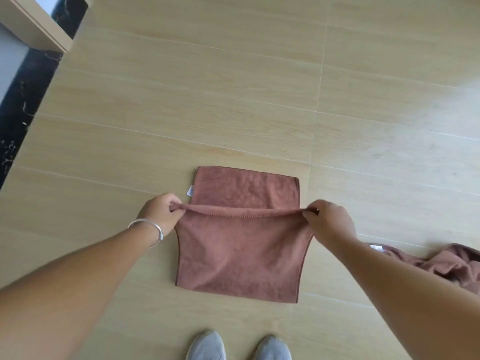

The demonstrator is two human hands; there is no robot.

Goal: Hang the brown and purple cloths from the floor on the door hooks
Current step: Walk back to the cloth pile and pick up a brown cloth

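Observation:
A brown cloth (pixel 241 250) lies on the pale wooden floor, with its near part lifted. My left hand (pixel 161 213) pinches its left corner and my right hand (pixel 328 220) pinches its right corner, so the edge is stretched between them above the far part, which lies flat. A small white tag (pixel 190 191) shows on its left side. A second cloth (pixel 446 266), brownish and crumpled, lies on the floor at the right edge. No door hooks are in view.
My grey shoes (pixel 237 346) stand on the floor (pixel 207 100) just below the cloth. A pale door frame or furniture edge (pixel 33 24) and a black marbled strip (pixel 23 100) run along the upper left.

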